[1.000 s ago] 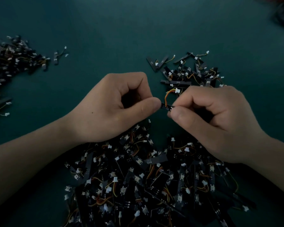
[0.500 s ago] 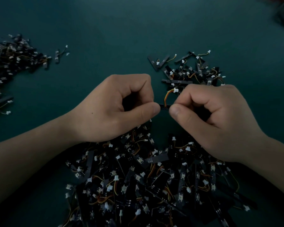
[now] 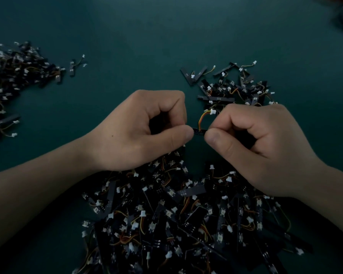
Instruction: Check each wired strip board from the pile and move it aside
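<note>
Two hands share one small black wired strip board (image 3: 199, 131). My left hand (image 3: 139, 131) pinches its left end between thumb and curled forefinger, and my right hand (image 3: 253, 147) pinches the other end the same way. The remaining fingers of each are folded toward the palm. The board sits level in the air above the dark teal desk (image 3: 127, 36), just past the far edge of the big heap of black strip boards (image 3: 186, 214) under my wrists. Only its short middle shows between my thumb tips. From there a looped orange-and-yellow wire (image 3: 200, 119) rises to a white plastic connector (image 3: 212, 111) beside my right forefinger.

I take this to be the checking step. To do it well, I would keep both pinches out at the ends so the wire's joint stays uncovered. The light is dim, so I would tilt the face toward me. Any flexing should be slight, with no pull on the wire itself.

When it passes, one hand should let go and the other should carry it high enough that the connector does not snag the heap. A smaller scatter of boards (image 3: 232, 88) lies just beyond my right hand and another heap (image 3: 14, 80) at the far left. I cannot tell which is the aside pile.
</note>
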`<state>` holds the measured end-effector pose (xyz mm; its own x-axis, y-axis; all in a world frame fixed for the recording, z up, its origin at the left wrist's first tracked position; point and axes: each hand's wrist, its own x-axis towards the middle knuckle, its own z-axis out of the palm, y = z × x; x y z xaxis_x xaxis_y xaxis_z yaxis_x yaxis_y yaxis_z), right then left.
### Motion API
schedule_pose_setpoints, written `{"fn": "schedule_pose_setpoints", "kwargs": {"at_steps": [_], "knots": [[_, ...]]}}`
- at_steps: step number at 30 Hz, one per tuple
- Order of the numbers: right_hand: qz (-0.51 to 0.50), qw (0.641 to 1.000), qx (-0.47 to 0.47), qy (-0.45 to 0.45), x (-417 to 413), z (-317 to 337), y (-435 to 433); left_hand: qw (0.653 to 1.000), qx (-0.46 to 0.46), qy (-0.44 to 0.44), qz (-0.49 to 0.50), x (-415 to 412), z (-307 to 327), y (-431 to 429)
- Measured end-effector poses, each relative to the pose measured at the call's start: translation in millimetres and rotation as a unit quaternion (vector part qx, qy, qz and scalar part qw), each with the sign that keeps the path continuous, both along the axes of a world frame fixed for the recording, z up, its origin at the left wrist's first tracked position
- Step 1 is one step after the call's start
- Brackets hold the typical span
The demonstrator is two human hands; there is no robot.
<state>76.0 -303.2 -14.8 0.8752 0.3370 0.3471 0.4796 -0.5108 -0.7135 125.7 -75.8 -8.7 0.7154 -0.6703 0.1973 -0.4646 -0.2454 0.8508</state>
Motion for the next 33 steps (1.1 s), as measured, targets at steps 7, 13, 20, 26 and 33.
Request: {"fn": "schedule_pose_setpoints", "kwargs": {"at_steps": [7,13,20,26,33], "knots": [[-0.002,1.0,-0.004,0.005,0.7,-0.7,0.0,1.0,-0.003,-0.001,-0.006,-0.4,-0.7,-0.1],[0.008,1.0,-0.001,0.002,-1.0,0.9,0.7,0.999,-0.006,0.017,-0.033,-0.3,1.3,1.4],[0.006,1.0,-0.003,0.017,-0.2,0.7,-0.6,1.0,-0.005,0.005,-0.02,-0.5,0.3,0.3],[0.019,0.999,0.0,0.034,0.4,1.2,-0.7,1.0,-0.011,-0.004,-0.023,-0.5,-1.2,1.3],[0.045,0.997,0.001,0.055,1.4,-1.5,-2.5,0.999,-0.001,-0.019,-0.028,0.7,-2.0,0.6]]}}
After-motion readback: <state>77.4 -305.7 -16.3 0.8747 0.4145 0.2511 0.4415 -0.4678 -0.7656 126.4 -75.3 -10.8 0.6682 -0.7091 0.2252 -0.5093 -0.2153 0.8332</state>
